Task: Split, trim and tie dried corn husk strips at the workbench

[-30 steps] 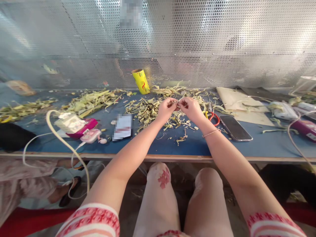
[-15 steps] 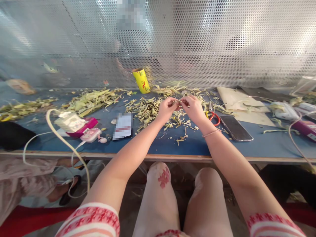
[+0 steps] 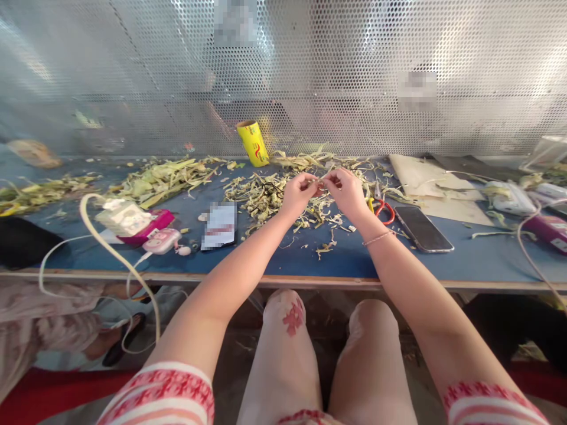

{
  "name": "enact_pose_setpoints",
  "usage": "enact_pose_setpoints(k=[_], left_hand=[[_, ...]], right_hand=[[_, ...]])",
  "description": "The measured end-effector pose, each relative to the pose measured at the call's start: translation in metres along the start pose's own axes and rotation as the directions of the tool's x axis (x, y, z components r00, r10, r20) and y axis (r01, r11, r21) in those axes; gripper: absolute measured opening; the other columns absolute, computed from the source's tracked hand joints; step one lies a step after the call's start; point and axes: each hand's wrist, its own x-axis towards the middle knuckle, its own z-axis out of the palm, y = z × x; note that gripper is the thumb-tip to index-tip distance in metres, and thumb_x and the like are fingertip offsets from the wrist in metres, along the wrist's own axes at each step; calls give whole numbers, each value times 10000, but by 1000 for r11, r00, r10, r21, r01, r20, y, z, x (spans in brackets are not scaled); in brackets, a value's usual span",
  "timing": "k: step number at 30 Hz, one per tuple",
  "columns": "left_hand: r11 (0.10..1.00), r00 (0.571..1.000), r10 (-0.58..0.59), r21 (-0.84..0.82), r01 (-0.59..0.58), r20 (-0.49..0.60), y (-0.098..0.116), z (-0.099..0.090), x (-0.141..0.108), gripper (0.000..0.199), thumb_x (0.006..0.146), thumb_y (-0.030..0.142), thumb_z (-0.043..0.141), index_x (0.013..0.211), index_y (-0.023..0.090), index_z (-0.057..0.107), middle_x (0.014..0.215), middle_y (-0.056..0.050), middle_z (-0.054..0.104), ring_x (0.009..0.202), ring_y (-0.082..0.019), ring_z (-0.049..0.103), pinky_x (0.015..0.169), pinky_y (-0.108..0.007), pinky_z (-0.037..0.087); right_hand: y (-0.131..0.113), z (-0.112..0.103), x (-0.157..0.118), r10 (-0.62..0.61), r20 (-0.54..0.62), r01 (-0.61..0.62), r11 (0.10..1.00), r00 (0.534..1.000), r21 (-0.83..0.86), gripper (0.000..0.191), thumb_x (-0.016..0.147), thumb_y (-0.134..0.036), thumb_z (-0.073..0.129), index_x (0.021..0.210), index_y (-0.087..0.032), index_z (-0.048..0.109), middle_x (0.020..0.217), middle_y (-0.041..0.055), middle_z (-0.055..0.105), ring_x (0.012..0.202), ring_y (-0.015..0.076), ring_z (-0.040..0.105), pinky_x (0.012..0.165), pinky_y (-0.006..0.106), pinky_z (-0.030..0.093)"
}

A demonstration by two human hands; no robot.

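Observation:
Both hands meet above a pile of pale green, dried-looking plant strips on the blue table. My left hand is closed in a pinch, fingertips almost touching those of the other hand. My right hand pinches from the other side. Between the fingertips is something small and thin, perhaps a piece of the plant strip, too small to make out. Just right of my right wrist lie scissors with red handles, partly hidden by the hand.
A yellow tube leans at the back by the perforated metal screen. One phone lies right, another left. Cardboard sits back right. A power strip with a looping cable is at left, near more plant strips.
Hardly anything differs. My fingers have shifted very slightly while staying pinched together at the same spot, and the whole view has moved a little.

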Motion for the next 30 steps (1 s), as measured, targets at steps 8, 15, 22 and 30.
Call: enact_pose_setpoints(k=[8,15,22,30], left_hand=[[1000,1000,12,15,-11,-14,0,0,1,139,798,303,640,794,176,581,656,-2,651,640,-146,660,688,-337,571],[1000,999,6,28,-5,-34,0,0,1,73,781,227,632,801,170,590,641,-2,649,645,-153,658,691,-337,561],[1000,1000,-21,-12,21,-12,5,1,-2,119,774,260,656,786,162,590,633,4,645,619,-137,650,698,-320,558],[968,983,-176,-172,182,50,12,8,-4,306,678,394,764,769,152,599,600,15,649,559,-96,634,618,-227,541]], right_hand=[[-4,1,-1,119,75,-133,965,990,224,143,795,-221,526,834,-188,659,808,35,671,752,168,614,718,331,504],[-2,4,0,119,61,-130,965,991,227,93,746,-207,613,822,-190,665,770,27,661,698,154,600,659,318,500],[1,3,-2,-73,-12,73,997,997,37,86,799,-177,568,828,-195,646,813,26,603,739,140,567,646,287,495],[3,-3,-4,-287,-15,283,951,958,-128,165,876,-153,488,910,-203,642,914,65,597,860,169,585,776,337,519]])
